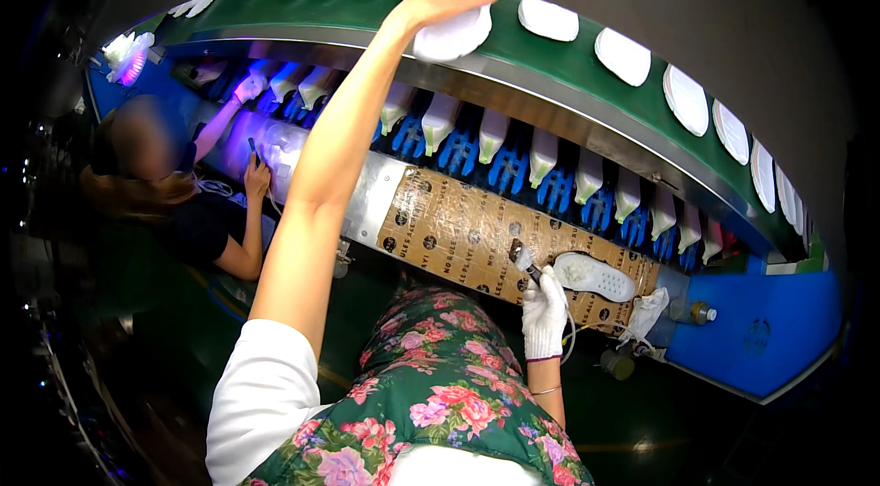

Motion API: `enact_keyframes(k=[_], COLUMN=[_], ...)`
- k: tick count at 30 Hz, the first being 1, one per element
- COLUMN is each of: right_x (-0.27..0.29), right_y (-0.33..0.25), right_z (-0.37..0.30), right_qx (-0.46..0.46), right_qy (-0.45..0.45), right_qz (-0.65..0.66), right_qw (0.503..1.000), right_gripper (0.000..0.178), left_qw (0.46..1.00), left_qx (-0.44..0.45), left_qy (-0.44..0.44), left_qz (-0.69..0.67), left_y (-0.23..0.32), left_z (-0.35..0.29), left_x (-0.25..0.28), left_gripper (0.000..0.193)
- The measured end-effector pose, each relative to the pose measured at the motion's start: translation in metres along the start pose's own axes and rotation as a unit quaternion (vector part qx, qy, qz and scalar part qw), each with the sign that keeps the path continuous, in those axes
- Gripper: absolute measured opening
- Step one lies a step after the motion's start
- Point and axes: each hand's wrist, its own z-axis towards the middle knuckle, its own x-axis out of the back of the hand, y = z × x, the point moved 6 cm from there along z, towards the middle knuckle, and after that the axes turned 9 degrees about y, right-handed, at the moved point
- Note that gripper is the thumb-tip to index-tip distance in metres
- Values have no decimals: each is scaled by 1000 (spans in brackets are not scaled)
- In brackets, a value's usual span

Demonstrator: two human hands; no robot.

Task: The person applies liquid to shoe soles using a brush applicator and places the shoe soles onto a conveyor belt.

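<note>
My bare left hand (438, 4) reaches far forward to the green belt. It grips the far end of a white shoe sole (456, 35); the thumb lies out to the right and the other fingers are partly hidden. In a white knit glove, my right hand (545, 312) is closed round a small brush (527, 264). The brush head points up and left over the brown-papered bench. Just right of the brush, a pale grey shoe sole (596, 276) lies flat on the paper, apart from my fingers.
More white soles (623, 56) lie along the curved green belt (582, 50). Beneath it, white-toed pieces (544, 159) hang on blue holders. A co-worker (174, 183) sits at the left with a tool in hand. A crumpled white cloth (647, 312) and bottle (701, 313) sit right.
</note>
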Motion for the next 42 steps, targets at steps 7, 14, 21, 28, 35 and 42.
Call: enact_keyframes(k=[7,14,21,28,35,42], right_x=[19,27,34,30,-1,-44], right_y=[5,2,9,13,29,46], right_z=[-5,-10,-15,-5,-4,-14], right_qx=[2,17,-6,-5,-1,25], right_qy=[28,29,30,45,61,28], right_qz=[-5,-23,-22,-56,-84,-108], right_qw=[1000,999,999,997,995,993], right_gripper=[30,33,32,31,31,34], left_qw=[964,920,928,930,922,898], left_qx=[-76,-190,-115,-114,-88,-1], left_qy=[103,286,241,205,204,202], left_qz=[234,188,259,282,317,392], left_y=[-3,-6,-40,-62,-117,-210], left_z=[-25,32,53,62,58,70], left_x=[-57,-46,-9,22,62,156], left_gripper=[86,60,57,55,52,51])
